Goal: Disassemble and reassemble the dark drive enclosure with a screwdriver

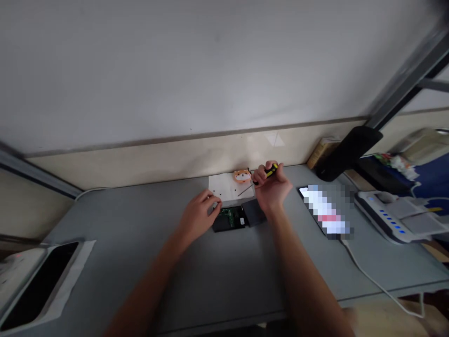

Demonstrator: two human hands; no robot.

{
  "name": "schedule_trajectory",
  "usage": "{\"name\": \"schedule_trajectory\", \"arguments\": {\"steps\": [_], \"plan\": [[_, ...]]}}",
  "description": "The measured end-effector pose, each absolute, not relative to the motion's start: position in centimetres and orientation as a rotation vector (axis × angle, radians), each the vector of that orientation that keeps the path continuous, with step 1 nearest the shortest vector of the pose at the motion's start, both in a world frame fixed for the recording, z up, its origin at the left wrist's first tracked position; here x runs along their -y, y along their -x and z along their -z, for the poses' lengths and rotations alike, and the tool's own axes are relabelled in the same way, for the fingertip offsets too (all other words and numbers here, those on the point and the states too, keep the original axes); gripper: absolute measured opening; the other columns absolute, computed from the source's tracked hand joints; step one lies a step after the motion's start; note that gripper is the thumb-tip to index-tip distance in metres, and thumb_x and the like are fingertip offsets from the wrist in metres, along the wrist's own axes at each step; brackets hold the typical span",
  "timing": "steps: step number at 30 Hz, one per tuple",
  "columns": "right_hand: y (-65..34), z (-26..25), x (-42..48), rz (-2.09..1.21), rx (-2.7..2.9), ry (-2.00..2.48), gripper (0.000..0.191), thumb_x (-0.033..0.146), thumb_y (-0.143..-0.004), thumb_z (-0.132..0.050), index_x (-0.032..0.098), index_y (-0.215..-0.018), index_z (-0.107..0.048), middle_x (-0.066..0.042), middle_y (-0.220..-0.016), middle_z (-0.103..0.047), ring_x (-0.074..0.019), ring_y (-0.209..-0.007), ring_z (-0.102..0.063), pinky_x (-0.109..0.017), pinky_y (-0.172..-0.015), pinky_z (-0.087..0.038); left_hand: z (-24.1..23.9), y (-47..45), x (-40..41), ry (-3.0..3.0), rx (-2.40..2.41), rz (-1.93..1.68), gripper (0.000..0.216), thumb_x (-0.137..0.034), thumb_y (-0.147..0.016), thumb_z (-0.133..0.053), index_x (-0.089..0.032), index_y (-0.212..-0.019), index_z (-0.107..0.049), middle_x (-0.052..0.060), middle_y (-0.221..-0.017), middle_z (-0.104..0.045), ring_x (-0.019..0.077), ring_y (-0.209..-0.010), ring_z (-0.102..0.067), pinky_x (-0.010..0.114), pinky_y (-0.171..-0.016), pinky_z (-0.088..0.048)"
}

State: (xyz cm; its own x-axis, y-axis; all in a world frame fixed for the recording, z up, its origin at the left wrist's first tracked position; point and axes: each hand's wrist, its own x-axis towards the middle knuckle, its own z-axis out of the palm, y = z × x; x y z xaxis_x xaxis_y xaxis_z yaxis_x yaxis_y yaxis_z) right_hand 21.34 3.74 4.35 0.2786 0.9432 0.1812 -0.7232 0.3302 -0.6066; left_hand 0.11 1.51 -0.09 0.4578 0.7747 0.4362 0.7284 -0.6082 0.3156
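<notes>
My right hand (271,185) is wrapped round the black and yellow handle of a screwdriver (271,171). Its thin shaft slants down to the left, over a white paper sheet (226,183). Beside the upper left corner of an opened black device (224,223), my left hand (200,213) has thumb and forefinger pinched together; anything between them is too small to make out. A green circuit board (229,216) shows inside the device. Against its right side lies a flat dark panel (254,212), partly behind my right wrist. Several tiny dark specks, perhaps screws, dot the paper.
An orange animal-faced item (242,176) sits at the paper's back edge. Rightward are a lit phone (324,213) on a white cable (365,271), a power strip (393,220) and a black cylinder (347,152). A dark-screened phone (42,283) lies far left. A wall (196,159) borders the desk behind.
</notes>
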Motion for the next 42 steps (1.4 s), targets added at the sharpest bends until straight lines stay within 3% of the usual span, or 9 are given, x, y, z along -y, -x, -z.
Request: {"name": "schedule_trajectory", "arguments": {"steps": [4, 13, 17, 21, 26, 32, 37, 42], "plan": [[-22.6, -3.0, -4.6, -1.160, 0.489, 0.487, 0.045, 0.058, -0.096, -0.048, 0.023, -0.069, -0.047, 0.006, -0.054, -0.030, -0.0096, -0.044, -0.027, -0.025, -0.046, -0.033, -0.7, -2.1, -4.1, -2.701, -1.330, -0.608, 0.018, -0.021, -0.098, -0.053, -0.020, -0.096, -0.071, 0.006, -0.094, -0.066, 0.0198, -0.086, -0.066, 0.032, -0.082, -0.053], [-24.0, -2.2, -4.4, -1.232, 0.160, 0.485, 0.036, 0.033, -0.099, -0.032, 0.021, -0.069, -0.047, 0.006, -0.051, -0.034, -0.0087, -0.041, -0.025, -0.020, -0.045, -0.031, -1.8, -5.3, -5.7, -2.693, -1.426, -0.329, 0.017, -0.016, -0.095, -0.057, -0.017, -0.089, -0.073, 0.009, -0.093, -0.067, 0.0246, -0.093, -0.067, 0.035, -0.082, -0.051], [-25.0, -2.1, -4.5, -1.190, 0.166, 0.513, 0.034, 0.032, -0.098, -0.032, 0.021, -0.069, -0.046, 0.006, -0.050, -0.033, -0.0094, -0.040, -0.025, -0.020, -0.043, -0.028, -1.2, -4.3, -2.6, -2.605, -1.371, -0.506, 0.022, -0.028, -0.098, -0.057, -0.020, -0.115, -0.069, 0.009, -0.109, -0.068, 0.0252, -0.105, -0.065, 0.038, -0.091, -0.052], [-24.9, -1.8, -4.7, -1.156, 0.285, 0.464, 0.029, 0.040, -0.095, -0.043, 0.022, -0.072, -0.047, 0.007, -0.053, -0.034, -0.0091, -0.041, -0.028, -0.022, -0.046, -0.033, 0.5, -3.5, 0.7, -2.567, -1.181, -0.525, 0.059, -0.041, -0.087, -0.075, -0.027, -0.141, -0.053, 0.009, -0.135, -0.063, 0.0285, -0.125, -0.057, 0.046, -0.106, -0.046], [-23.5, -1.6, -4.7, -1.220, 0.310, 0.416, 0.029, 0.042, -0.095, -0.044, 0.023, -0.073, -0.047, 0.006, -0.054, -0.035, -0.0108, -0.044, -0.030, -0.024, -0.049, -0.036, 1.7, -3.3, 1.2, -2.461, -1.271, -0.627, 0.061, -0.032, -0.083, -0.081, -0.028, -0.138, -0.056, 0.007, -0.127, -0.068, 0.0282, -0.122, -0.059, 0.046, -0.107, -0.043], [-23.4, -1.7, -4.5, -1.234, -0.019, 0.427, 0.033, 0.031, -0.097, -0.031, 0.022, -0.069, -0.048, 0.005, -0.054, -0.035, -0.0115, -0.044, -0.028, -0.024, -0.049, -0.032, 0.3, -3.6, 0.4, -2.345, -1.334, -0.678, 0.065, -0.025, -0.075, -0.087, -0.030, -0.133, -0.059, 0.006, -0.124, -0.071, 0.0272, -0.118, -0.063, 0.047, -0.108, -0.040], [-24.7, -2.1, -4.0, -1.169, 0.027, 0.354, 0.030, 0.026, -0.095, -0.034, 0.021, -0.067, -0.044, 0.006, -0.055, -0.033, -0.0112, -0.046, -0.028, -0.025, -0.053, -0.036, -1.5, -4.3, 2.0, -2.460, -1.238, -0.782, 0.061, -0.033, -0.076, -0.087, -0.030, -0.131, -0.060, 0.006, -0.123, -0.071, 0.0273, -0.117, -0.062, 0.045, -0.106, -0.040], [-26.5, -4.8, -2.8, -1.098, 0.396, 0.393, 0.028, 0.044, -0.091, -0.052, 0.025, -0.073, -0.046, 0.006, -0.061, -0.032, -0.0122, -0.049, -0.030, -0.028, -0.055, -0.040, -0.2, -4.2, 4.9, -2.735, -0.990, -0.632, 0.055, -0.046, -0.080, -0.083, -0.028, -0.129, -0.063, 0.006, -0.117, -0.072, 0.0272, -0.115, -0.061, 0.043, -0.104, -0.038]]}}
